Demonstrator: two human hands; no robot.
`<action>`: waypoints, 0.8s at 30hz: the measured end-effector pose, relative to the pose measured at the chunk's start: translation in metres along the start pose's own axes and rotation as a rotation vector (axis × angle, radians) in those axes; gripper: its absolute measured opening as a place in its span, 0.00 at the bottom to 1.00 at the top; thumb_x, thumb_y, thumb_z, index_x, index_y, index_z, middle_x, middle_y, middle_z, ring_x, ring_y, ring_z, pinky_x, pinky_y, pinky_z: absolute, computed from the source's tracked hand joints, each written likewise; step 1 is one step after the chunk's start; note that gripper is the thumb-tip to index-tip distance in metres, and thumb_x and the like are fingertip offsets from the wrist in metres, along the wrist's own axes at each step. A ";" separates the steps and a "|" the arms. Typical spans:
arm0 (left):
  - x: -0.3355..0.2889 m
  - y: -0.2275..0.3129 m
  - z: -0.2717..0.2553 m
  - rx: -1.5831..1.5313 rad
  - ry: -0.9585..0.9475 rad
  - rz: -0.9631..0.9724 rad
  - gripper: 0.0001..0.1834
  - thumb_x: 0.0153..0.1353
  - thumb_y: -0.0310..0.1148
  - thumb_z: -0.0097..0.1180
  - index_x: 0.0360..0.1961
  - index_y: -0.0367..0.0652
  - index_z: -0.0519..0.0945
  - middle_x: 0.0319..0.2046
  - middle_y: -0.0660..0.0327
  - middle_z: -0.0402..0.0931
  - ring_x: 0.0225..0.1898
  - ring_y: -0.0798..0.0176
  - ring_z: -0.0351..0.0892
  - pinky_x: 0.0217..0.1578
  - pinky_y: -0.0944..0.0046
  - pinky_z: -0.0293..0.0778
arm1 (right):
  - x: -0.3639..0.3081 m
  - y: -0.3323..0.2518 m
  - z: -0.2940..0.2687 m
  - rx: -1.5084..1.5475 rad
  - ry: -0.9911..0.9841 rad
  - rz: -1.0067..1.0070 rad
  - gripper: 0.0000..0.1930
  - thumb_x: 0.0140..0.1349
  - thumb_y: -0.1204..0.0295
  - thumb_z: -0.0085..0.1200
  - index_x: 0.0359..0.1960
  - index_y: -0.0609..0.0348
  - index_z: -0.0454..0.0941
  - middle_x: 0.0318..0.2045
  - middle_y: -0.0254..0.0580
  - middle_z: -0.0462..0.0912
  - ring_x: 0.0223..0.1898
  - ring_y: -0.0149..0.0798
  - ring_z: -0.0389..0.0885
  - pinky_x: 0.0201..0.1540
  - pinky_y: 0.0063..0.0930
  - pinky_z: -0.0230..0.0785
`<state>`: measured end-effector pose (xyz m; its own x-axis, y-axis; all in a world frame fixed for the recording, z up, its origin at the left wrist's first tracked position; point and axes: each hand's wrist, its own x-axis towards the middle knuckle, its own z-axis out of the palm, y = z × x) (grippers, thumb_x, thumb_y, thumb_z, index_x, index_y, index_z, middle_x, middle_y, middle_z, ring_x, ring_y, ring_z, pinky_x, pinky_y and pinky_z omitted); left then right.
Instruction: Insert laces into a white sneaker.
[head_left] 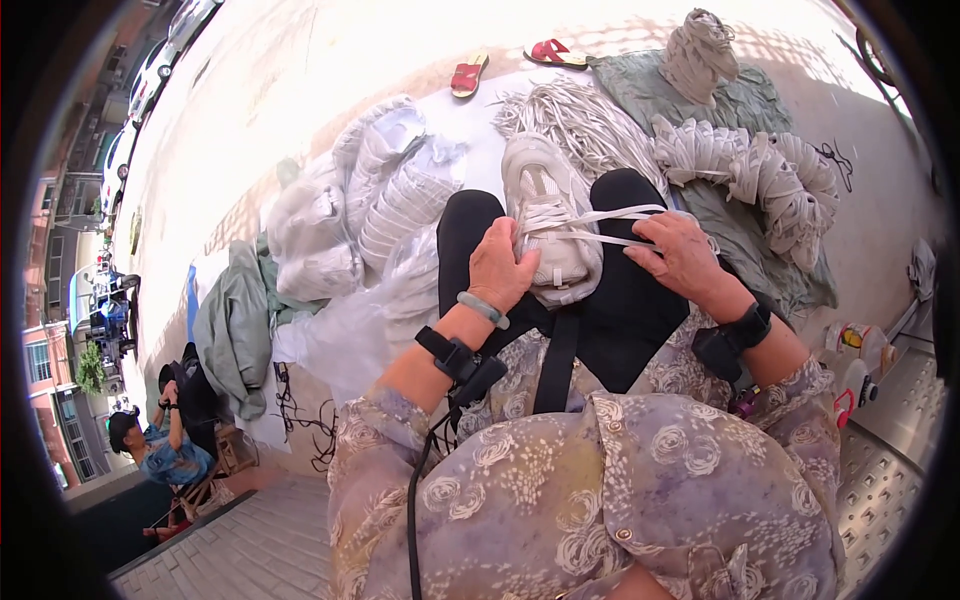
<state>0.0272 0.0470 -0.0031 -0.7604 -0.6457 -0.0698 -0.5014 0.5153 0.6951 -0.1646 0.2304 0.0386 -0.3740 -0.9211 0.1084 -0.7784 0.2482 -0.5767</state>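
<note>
A white-grey sneaker [570,268] rests between my knees, with white shoelaces [612,214] crossed over its front. My left hand [503,265] lies along the shoe's left side, thumb and fingers closed on its edge next to the lacing. My right hand [678,258] pinches the laces and holds them stretched out to the right of the shoe, above my dark-clad knee. The lace ends are partly hidden behind the right hand's fingers.
A heap of loose white laces [575,115] lies beyond the shoe. Bundled pale shoe parts [400,205] in clear plastic are at left, more strung bundles [745,165] on a green sheet [790,105] at right. Red slippers [467,76] lie farther off. Another person [170,455] sits at far left.
</note>
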 end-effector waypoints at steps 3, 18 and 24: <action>0.000 -0.001 0.002 -0.008 0.012 -0.010 0.20 0.44 0.33 0.56 0.38 0.38 0.67 0.30 0.51 0.71 0.32 0.51 0.74 0.35 0.57 0.70 | 0.013 -0.004 0.030 -0.135 0.047 -0.264 0.05 0.50 0.68 0.52 0.24 0.54 0.74 0.21 0.40 0.73 0.31 0.43 0.72 0.37 0.37 0.60; 0.006 -0.001 0.004 -0.045 0.104 0.094 0.12 0.45 0.27 0.49 0.34 0.41 0.67 0.24 0.53 0.69 0.26 0.46 0.72 0.30 0.55 0.69 | 0.014 0.001 0.027 -0.129 -0.099 -0.126 0.08 0.51 0.65 0.52 0.21 0.55 0.73 0.22 0.39 0.76 0.28 0.44 0.75 0.31 0.38 0.61; -0.003 0.023 -0.001 0.188 0.183 0.379 0.09 0.45 0.29 0.54 0.30 0.43 0.77 0.32 0.55 0.72 0.35 0.54 0.72 0.36 0.59 0.67 | 0.026 -0.025 0.036 -0.077 -0.171 -0.051 0.22 0.47 0.56 0.56 0.33 0.63 0.67 0.25 0.51 0.76 0.32 0.51 0.76 0.34 0.40 0.67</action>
<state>0.0187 0.0604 0.0138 -0.8275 -0.4723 0.3036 -0.2809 0.8165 0.5044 -0.1366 0.1891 0.0266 -0.2469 -0.9690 -0.0075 -0.8327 0.2162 -0.5098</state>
